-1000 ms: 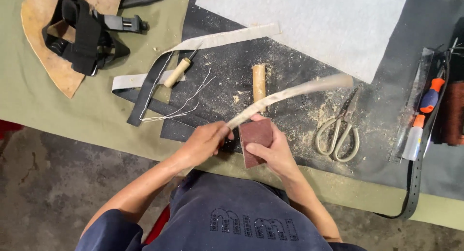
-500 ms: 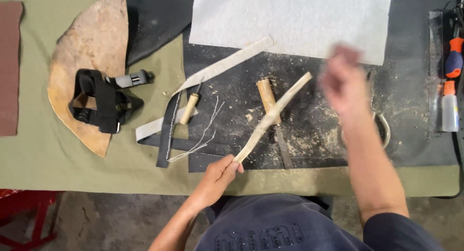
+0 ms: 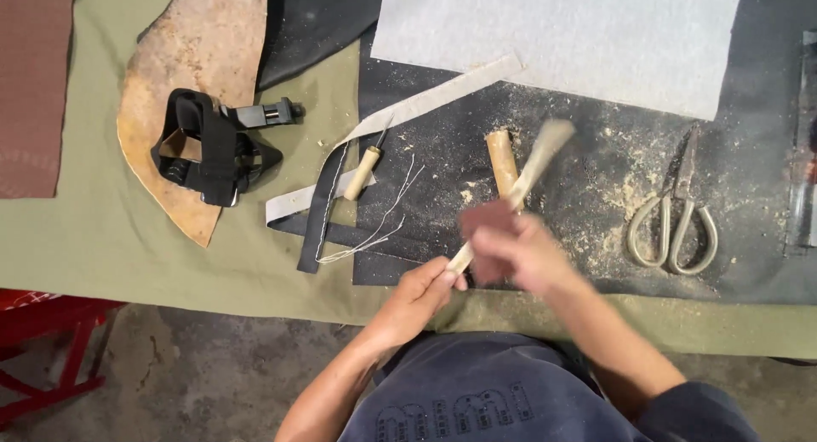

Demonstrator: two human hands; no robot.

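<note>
- Your left hand (image 3: 419,290) is low in the middle of the frame. Its fingers are pressed tight around the near end of a long pale strip (image 3: 521,180).
- The pale strip slants up and to the right from that hand, over the dark mat (image 3: 596,153). Its far end is blurry, up near the middle of the frame.
- Your right hand (image 3: 526,255) is just right of your left hand. It is blurry. It pinches a small dark red sanding piece (image 3: 487,229) and holds it against the strip.
- A short wooden handle (image 3: 502,161) lies on the mat just behind the strip, standing almost straight up and down in the frame.
- A small awl (image 3: 364,168) with a pale wooden grip lies left of the middle, close to some thin threads (image 3: 383,212).
- Black straps (image 3: 328,205) and a long grey band (image 3: 425,106) cross each other beside the awl.
- Scissors (image 3: 672,216) lie on the right side of the mat, with pale dust around them.
- A big grey sheet (image 3: 562,34) covers the top right of the frame.
- At the upper left, a black strap harness (image 3: 213,148) sits on a tan piece of leather (image 3: 204,51).
- A green cloth (image 3: 102,238) covers the table under it all.
</note>
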